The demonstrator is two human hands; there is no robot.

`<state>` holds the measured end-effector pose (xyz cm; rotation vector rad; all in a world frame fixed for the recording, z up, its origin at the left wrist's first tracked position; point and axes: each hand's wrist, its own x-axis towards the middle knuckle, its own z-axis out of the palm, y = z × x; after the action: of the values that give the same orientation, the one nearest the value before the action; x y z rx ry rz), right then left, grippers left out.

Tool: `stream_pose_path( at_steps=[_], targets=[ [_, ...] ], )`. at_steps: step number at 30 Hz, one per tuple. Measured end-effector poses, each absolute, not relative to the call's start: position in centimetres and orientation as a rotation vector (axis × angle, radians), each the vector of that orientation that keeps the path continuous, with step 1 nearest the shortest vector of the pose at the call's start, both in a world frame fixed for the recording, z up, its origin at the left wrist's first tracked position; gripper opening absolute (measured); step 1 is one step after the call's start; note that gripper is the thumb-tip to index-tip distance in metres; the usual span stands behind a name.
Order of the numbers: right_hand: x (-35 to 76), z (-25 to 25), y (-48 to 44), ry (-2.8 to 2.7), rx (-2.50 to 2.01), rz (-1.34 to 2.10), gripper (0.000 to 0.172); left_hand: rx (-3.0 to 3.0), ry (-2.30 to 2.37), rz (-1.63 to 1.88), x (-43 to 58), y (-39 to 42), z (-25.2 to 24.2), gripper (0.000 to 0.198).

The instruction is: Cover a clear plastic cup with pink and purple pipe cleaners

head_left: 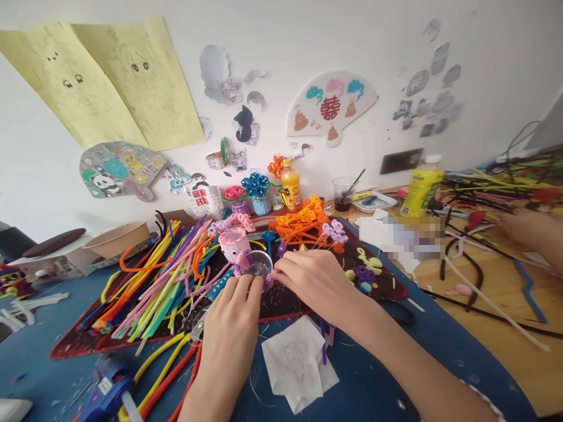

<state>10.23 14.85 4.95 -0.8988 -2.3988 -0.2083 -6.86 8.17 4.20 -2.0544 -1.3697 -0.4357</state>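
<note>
My left hand point(233, 316) and my right hand point(314, 278) meet at a small clear plastic cup point(257, 266) lying on a black tray point(387, 287). Fingers of both hands are curled round the cup's rim, where a purple pipe cleaner point(240, 271) wraps it. A pink pipe-cleaner cup point(233, 241) stands just behind. A heap of coloured pipe cleaners point(167, 275) lies to the left of my left hand.
A blue glue gun point(108, 384) lies at the front left, a folded white paper point(297, 360) below my hands. Orange pipe-cleaner shapes point(301, 223), small flower pots point(259, 193) and a yellow bottle point(291, 184) stand behind. Another person's hand point(525, 228) rests at the right among dark wires.
</note>
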Motion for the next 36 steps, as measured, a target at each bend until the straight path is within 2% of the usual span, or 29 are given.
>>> stream_pose_path(
  at_steps=[4, 7, 11, 15, 20, 29, 36],
  targets=[
    [10.3, 5.1, 14.9, -2.388, -0.908, -0.128, 0.020, -2.108, -1.409, -0.538, -6.9, 8.4, 4.1, 0.038],
    [10.3, 5.3, 14.9, -2.348, -0.905, 0.001, 0.020, -2.177, -1.460, -0.695, -7.1, 8.6, 4.1, 0.031],
    [10.5, 5.6, 15.0, -2.166, -0.875, 0.335, 0.019, -2.280, -1.555, -1.013, -7.5, 8.5, 4.6, 0.019],
    [10.9, 5.9, 15.4, -1.942, -0.837, 0.686, 0.013, -2.381, -1.828, -1.306, -7.6, 8.1, 5.3, 0.017],
    [11.2, 6.1, 15.6, -1.878, -0.706, 1.044, 0.028, -2.445, -2.082, -1.641, -7.7, 7.8, 5.5, 0.026],
    [10.2, 4.4, 16.0, -1.793, -0.682, 1.461, 0.041, -2.491, -2.071, -1.679, -7.7, 7.9, 5.7, 0.025],
    [9.9, 4.2, 15.9, -1.719, -0.695, 1.532, 0.045, -2.461, -2.011, -1.714, -7.9, 7.7, 5.8, 0.023]
  ],
)
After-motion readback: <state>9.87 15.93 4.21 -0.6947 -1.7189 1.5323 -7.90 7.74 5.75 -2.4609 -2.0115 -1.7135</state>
